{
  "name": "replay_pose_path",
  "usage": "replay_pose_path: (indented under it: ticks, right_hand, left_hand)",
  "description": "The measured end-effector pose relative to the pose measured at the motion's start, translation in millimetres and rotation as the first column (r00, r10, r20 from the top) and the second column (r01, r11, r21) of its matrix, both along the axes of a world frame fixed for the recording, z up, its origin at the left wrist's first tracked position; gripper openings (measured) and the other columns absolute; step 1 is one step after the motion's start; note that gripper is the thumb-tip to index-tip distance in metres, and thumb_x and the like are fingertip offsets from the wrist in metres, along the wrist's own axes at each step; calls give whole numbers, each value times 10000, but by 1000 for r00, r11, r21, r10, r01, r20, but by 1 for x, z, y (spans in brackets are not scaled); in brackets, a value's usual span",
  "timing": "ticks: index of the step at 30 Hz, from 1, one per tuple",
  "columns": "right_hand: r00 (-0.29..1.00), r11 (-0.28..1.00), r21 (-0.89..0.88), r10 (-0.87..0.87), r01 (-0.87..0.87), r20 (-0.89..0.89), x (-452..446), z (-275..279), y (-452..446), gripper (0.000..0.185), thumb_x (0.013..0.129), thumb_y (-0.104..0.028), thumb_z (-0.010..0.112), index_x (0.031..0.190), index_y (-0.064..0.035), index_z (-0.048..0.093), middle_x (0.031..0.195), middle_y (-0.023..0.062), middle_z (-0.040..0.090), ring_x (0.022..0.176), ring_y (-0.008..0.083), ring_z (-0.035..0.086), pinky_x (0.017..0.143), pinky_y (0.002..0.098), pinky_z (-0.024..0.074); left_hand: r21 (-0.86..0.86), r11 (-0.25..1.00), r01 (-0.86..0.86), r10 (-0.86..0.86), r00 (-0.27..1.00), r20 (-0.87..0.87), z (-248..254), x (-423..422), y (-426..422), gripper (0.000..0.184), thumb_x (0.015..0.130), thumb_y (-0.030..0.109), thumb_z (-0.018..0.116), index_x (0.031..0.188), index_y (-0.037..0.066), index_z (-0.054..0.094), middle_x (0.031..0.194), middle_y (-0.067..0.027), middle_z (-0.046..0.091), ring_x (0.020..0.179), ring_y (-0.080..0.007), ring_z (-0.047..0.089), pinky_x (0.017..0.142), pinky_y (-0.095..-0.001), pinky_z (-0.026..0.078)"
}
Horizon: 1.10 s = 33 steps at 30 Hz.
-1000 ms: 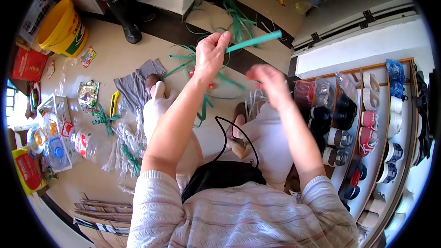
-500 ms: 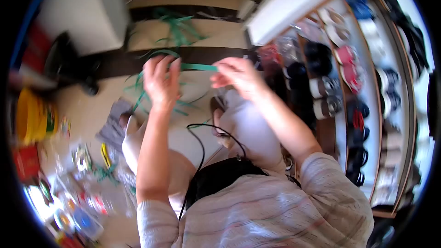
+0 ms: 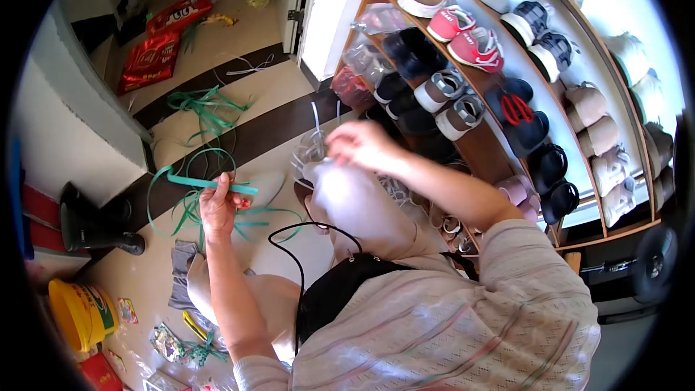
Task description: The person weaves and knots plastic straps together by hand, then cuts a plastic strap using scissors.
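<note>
My left hand [image 3: 219, 206] is closed on a flat green plastic strap [image 3: 190, 180], pinched between thumb and fingers; its short end sticks out to the right. The strap's other end curls out to the left, near loops of similar green strap [image 3: 190, 213] below and around the hand. My right hand [image 3: 362, 143] hangs in front of my right knee, somewhat blurred, with loosely bent fingers and nothing visible in them. Close by its fingertips is a bundle of whitish straps [image 3: 309, 146].
A rack of shoes [image 3: 467, 51] stands on the right. More green strap [image 3: 206, 110] lies on the floor ahead, with red bags [image 3: 150, 61] beyond the doorway. At left are black boots [image 3: 101, 224], a yellow bucket [image 3: 83, 313] and a yellow-handled cutter [image 3: 194, 326].
My right hand has let go of the green strap that was stretched between both hands. My left hand still holds it, now lower in view. The view has turned toward the shoe rack.
</note>
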State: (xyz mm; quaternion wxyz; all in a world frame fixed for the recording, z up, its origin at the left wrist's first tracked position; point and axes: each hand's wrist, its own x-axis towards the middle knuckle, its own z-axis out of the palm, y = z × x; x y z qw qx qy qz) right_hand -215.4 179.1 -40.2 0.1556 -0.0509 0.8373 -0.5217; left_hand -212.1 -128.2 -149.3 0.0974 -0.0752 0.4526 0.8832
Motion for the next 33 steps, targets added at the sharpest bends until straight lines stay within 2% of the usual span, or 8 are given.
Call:
replay_pose_path:
  ticks: [3,8,17,22,26,27,30,33]
  right_hand:
    - [843,921,86,-306,380,-442,-13,17,138,120,808,-59,570,914,-32,618,781,83,643,665,164,607,618,299,508]
    - [772,172,755,-76,633,-631,30,108,312,344,771,-235,585,1053,-41,563,945,217,617,904,354,597,776,415,462]
    - [915,338,850,-139,404,-380,21,89,429,451,701,-159,669,1102,7,546,956,166,632,880,271,610,803,347,469]
    - [706,15,714,138,700,-695,21,100,391,455,725,-151,651,1145,-34,521,833,135,641,716,253,632,651,353,514]
    - [848,869,154,-395,469,-355,39,99,226,452,842,-225,578,1247,-108,414,676,19,528,468,84,488,348,220,396]
    - [938,919,-188,-329,346,112,35,95,186,368,869,-240,538,1198,-102,449,745,25,555,513,107,522,376,230,438]
    - [941,956,-246,-73,160,330,48,26,38,370,878,-212,521,1185,-16,459,775,69,569,652,205,597,595,389,549]
    - [796,914,-400,292,-69,530,59,-20,-57,282,905,-218,517,1103,-24,464,766,66,543,643,170,578,506,278,477]
  left_hand:
    - [-96,995,-31,31,1000,2,-12,2,-9,208,881,158,566,978,-26,557,618,-55,545,467,-139,505,427,-267,406]
    - [-45,998,49,-49,999,3,8,33,-24,191,865,74,550,1024,-31,542,650,-66,539,575,-175,536,595,-349,475]
    - [41,998,48,-47,999,-27,4,50,-60,213,824,144,635,1011,58,580,680,-46,622,582,-102,602,425,-211,400]
    - [91,996,-18,23,999,-46,10,53,-70,106,833,101,621,923,51,596,672,-64,618,549,-150,605,522,-331,508]
    - [71,997,-16,21,997,-70,18,48,-67,90,821,111,639,890,64,607,671,-48,619,543,-123,600,476,-288,472]
    - [51,999,1,2,997,-71,21,47,-65,87,818,112,644,883,66,609,671,-43,619,543,-116,600,465,-274,460]
    - [24,1000,1,1,997,-82,26,44,-59,99,805,139,664,863,76,614,675,-17,618,545,-90,597,430,-212,406]
    - [-4,999,36,-36,993,-116,26,47,-59,124,791,166,682,849,76,620,678,-2,614,540,-78,588,424,-200,394]
